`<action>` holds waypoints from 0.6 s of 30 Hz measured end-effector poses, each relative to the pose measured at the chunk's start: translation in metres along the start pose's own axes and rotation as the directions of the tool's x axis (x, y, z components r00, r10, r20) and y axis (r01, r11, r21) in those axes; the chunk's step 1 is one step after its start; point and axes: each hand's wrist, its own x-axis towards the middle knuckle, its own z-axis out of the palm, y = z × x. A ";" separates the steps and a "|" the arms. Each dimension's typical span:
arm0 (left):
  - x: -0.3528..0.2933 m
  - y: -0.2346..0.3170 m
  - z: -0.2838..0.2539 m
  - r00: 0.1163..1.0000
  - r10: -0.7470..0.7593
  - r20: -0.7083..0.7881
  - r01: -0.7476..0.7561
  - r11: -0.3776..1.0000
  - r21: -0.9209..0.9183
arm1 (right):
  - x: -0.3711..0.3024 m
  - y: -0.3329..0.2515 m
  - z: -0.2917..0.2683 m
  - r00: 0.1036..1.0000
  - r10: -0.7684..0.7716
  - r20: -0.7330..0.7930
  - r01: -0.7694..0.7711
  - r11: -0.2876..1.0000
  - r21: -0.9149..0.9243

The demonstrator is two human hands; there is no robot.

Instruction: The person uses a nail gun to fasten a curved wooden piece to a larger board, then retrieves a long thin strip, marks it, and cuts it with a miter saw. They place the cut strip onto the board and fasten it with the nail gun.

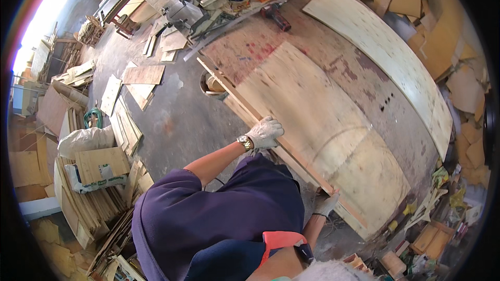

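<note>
Wooden strip lies along the near edge of a worktable | left hand — fingers closed over its middle | right hand toward its right end — grip unclear

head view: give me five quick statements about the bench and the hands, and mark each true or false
1. The left hand wears a pale glove. True.
2. The metal wristwatch is on the right wrist. False: the wristwatch is on the left wrist.
3. A red and black power tool lies on the worktable. True.
4. Neither hand touches the wooden strip. False: the left hand and the right hand both touch the wooden strip.
5. A long pale board lies across the worktable from the person. True.
</note>
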 end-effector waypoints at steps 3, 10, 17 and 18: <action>0.014 -0.060 -0.036 0.996 0.029 0.089 -0.025 0.999 -0.045 | 0.015 0.026 0.044 0.990 0.138 0.000 -0.138 0.990 0.000; 0.087 -0.292 -0.177 0.790 -0.100 -0.604 0.348 0.885 0.309 | 0.053 0.049 0.083 0.969 0.127 -0.212 -0.182 0.946 -0.267; 0.163 -0.520 -0.299 0.857 -0.457 -0.240 0.406 0.884 -0.233 | 0.042 0.075 0.081 0.928 -0.112 -0.354 0.018 0.966 -0.260; 0.177 -0.538 -0.297 0.880 -0.430 -0.200 0.402 0.901 -0.165 | 0.040 0.074 0.082 0.918 -0.141 -0.370 0.017 0.947 -0.320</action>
